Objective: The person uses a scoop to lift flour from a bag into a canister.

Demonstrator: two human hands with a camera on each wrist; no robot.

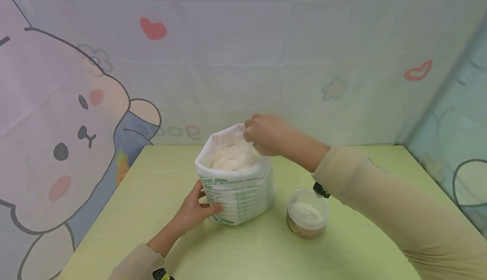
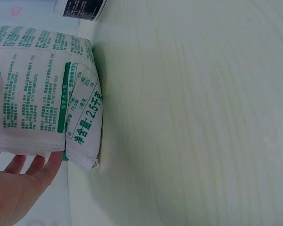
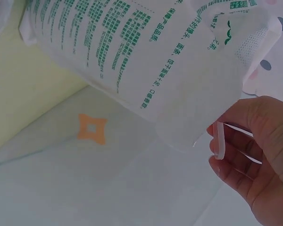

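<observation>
A white flour bag (image 1: 243, 199) with green print stands open at the top on the table, white flour (image 1: 232, 155) showing inside. My left hand (image 1: 195, 210) grips the bag's lower left side, thumb on the front and the other fingers round the side. Above the bag's right rim is my right hand (image 1: 268, 134). In the right wrist view its fingers pinch a translucent plastic handle (image 3: 219, 141); the handle's other end is hidden. To the right of the bag stands a small round plastic tub (image 1: 304, 229) with white powder (image 1: 306, 212) in it.
The pale yellow-green table (image 1: 133, 212) ends at the back against a printed cloth backdrop (image 1: 236, 39) with hearts and a cartoon animal. Another cloth panel (image 1: 456, 123) closes the right side. My right forearm (image 1: 380, 199) passes above the table beside the tub.
</observation>
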